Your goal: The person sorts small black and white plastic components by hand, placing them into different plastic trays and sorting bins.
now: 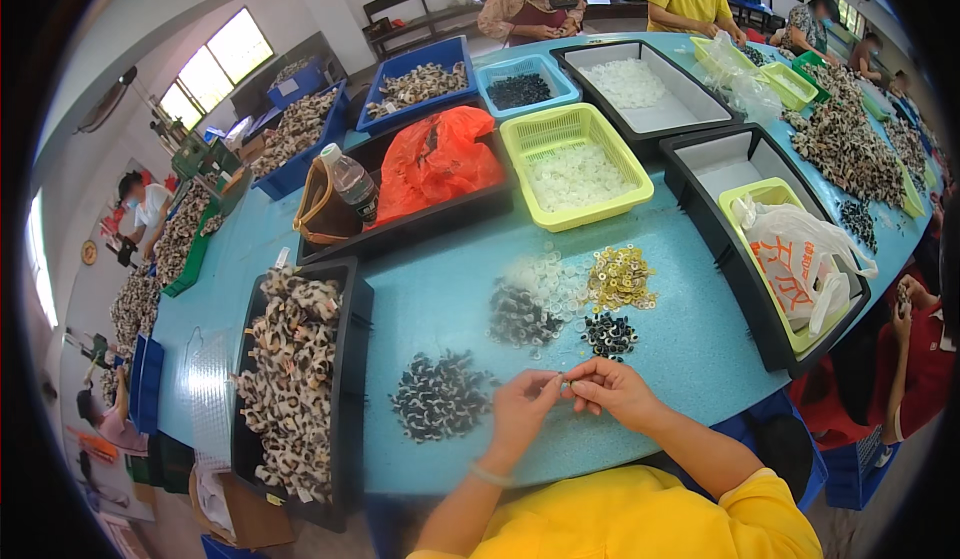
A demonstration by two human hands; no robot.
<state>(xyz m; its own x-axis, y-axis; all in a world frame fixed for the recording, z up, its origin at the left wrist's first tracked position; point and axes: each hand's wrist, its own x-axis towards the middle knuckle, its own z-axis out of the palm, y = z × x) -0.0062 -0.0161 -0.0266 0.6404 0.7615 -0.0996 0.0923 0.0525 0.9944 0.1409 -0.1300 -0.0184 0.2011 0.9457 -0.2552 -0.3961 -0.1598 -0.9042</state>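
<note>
My left hand (524,409) and my right hand (617,395) meet over the near edge of the blue table. Both pinch a tiny part (565,386) between thumbs and fingertips; its kind is too small to make out. Just left of my left hand lies a heap of dark grey-black small parts (437,397). Beyond my fingers sit a small pile of black pieces with pale rings (610,336), a pile of yellowish ring-shaped pieces (622,277), a pile of translucent white pieces (558,281) and a pile of grey pieces (520,319).
A black tray (350,379) of mottled black-and-cream parts stands at left. Farther off are a yellow-green basket (577,221) of white pieces, a red plastic bag (437,164) and a bottle (350,181). A black tray (722,249) with a white bag (800,249) borders the right. Other people work around.
</note>
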